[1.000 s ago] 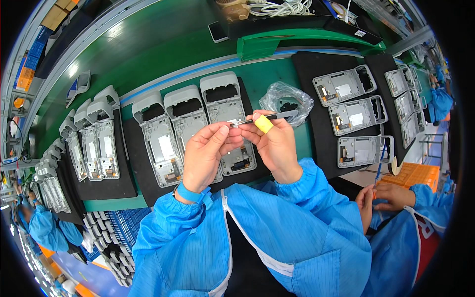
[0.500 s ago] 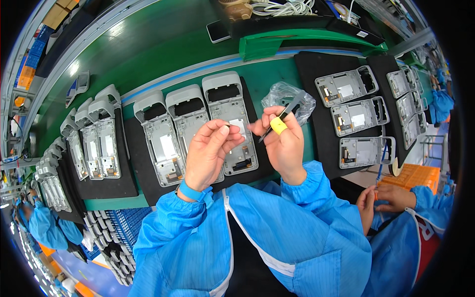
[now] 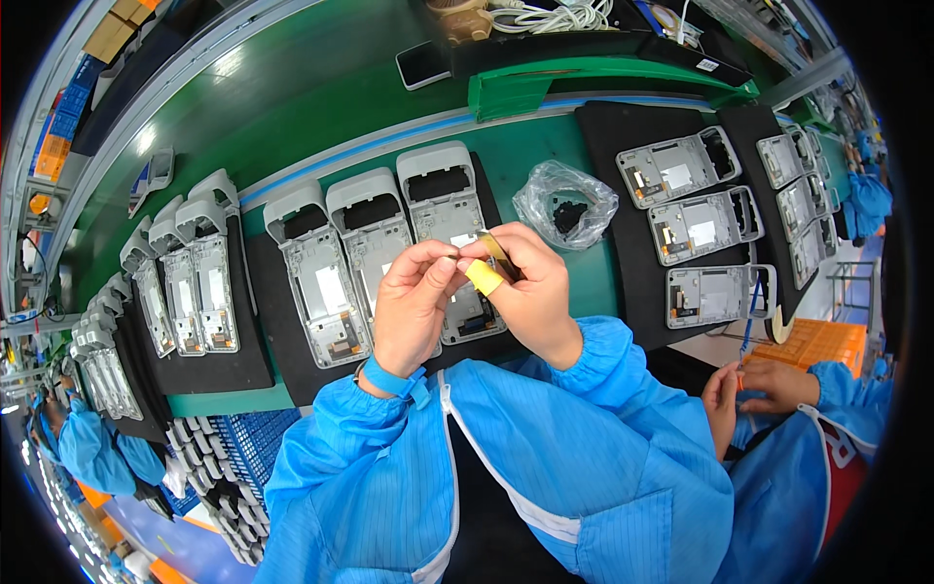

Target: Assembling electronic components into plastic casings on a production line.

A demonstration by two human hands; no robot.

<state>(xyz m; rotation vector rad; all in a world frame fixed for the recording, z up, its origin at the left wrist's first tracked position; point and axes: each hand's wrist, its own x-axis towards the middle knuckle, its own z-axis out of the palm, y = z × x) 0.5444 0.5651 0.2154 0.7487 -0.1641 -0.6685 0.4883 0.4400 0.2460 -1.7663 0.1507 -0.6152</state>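
My left hand [image 3: 411, 307], with a blue band at the wrist, is closed in a pinch at a tiny dark piece [image 3: 454, 255] whose kind I cannot make out. Its fingertips meet those of my right hand [image 3: 533, 292]. Tweezers [image 3: 500, 255], slim and partly hidden, lie in the closed right hand, and a yellow finger cover [image 3: 484, 276] is on its thumb. Behind the hands, grey device housings [image 3: 321, 282] lie on a black mat. An open clear plastic bag [image 3: 595, 216] with small black parts [image 3: 568, 215] inside stands beyond my right hand.
More housings [image 3: 696, 234] lie on the right-hand mat [image 3: 608, 146], others on mats to the left. A green ledge [image 3: 511, 97] and a phone-like device [image 3: 423, 66] are at the back. At lower right sits another person, hands [image 3: 754, 389] together. A blue crate [image 3: 255, 443] stands lower left.
My right hand has moved left and down to meet the left fingertips, and the tweezers have turned in it. The plastic bag is now uncovered. My left hand has barely shifted.
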